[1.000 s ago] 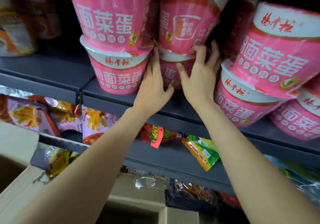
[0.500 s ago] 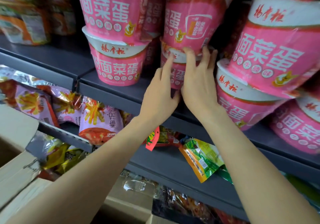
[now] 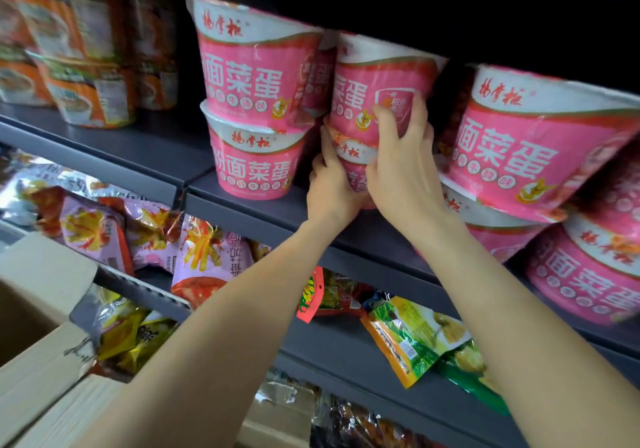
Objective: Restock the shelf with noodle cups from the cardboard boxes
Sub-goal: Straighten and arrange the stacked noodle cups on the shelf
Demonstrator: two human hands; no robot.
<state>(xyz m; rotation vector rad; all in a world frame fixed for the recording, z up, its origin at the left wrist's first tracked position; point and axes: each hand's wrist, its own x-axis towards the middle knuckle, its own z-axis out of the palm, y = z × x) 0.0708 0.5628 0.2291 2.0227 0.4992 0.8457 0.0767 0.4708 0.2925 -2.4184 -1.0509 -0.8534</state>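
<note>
Pink noodle cups stand two high on a dark grey shelf [image 3: 242, 212]. In the middle stack, an upper cup [image 3: 377, 90] sits on a lower cup [image 3: 353, 156]. My left hand [image 3: 330, 184] grips the left side of the lower cup. My right hand [image 3: 403, 163] lies over the front of the stack, its fingers curled on the upper cup's base. A second stack [image 3: 252, 111] stands to the left, and more pink cups [image 3: 519, 142] lean at the right.
Orange noodle packs [image 3: 86, 66] fill the shelf's left end. Snack bags [image 3: 207, 257] and a green bag [image 3: 422, 340] lie on the lower shelves. An open cardboard box [image 3: 38, 326] sits at the bottom left.
Both hands have closed in on the middle stack: the right hand rose and curled onto the upper cup, the left hand wrapped round the lower cup. The view has shifted.
</note>
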